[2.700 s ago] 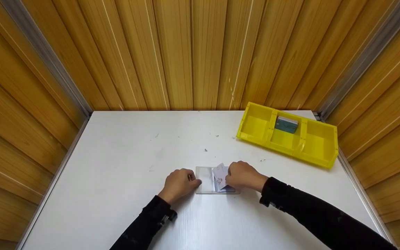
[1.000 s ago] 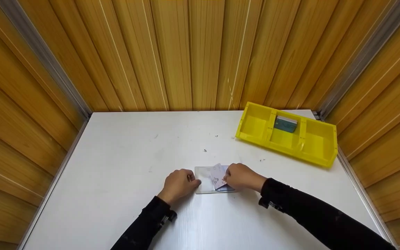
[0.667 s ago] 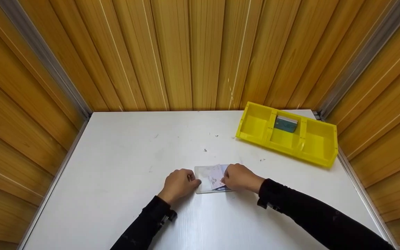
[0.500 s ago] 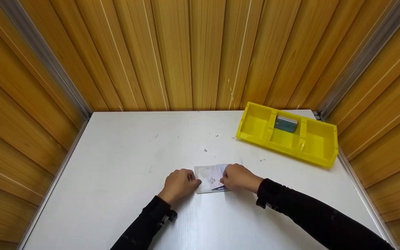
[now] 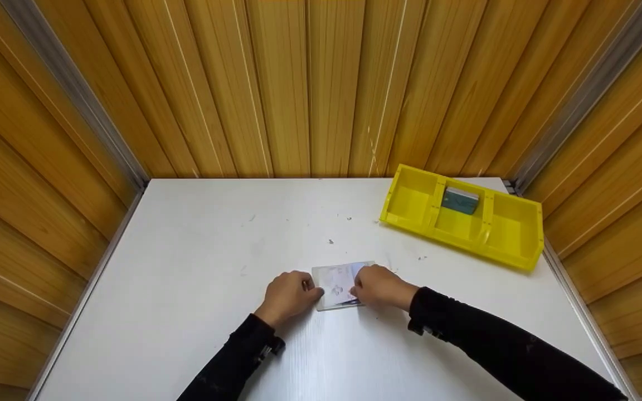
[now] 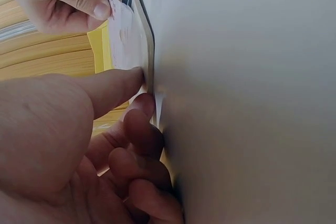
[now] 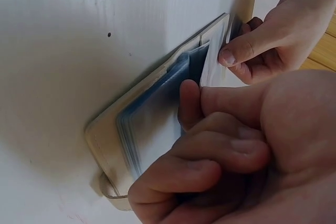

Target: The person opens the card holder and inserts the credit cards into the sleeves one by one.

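Holder (image 7: 149,129), cream, flat, plastic-sleeved, lies well off the back edge of the white surface (image 5: 215,239); left hand (image 5: 289,295) pinches its left edge, right hand (image 5: 382,287) a white rectangular card (image 6: 121,35).

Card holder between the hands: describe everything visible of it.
The card holder lies open on the white table: a cream, leather-like cover with a rounded corner, a strap at one end and bluish clear plastic sleeves inside. The left hand pinches its left edge; the right hand holds a pale printed card over it.
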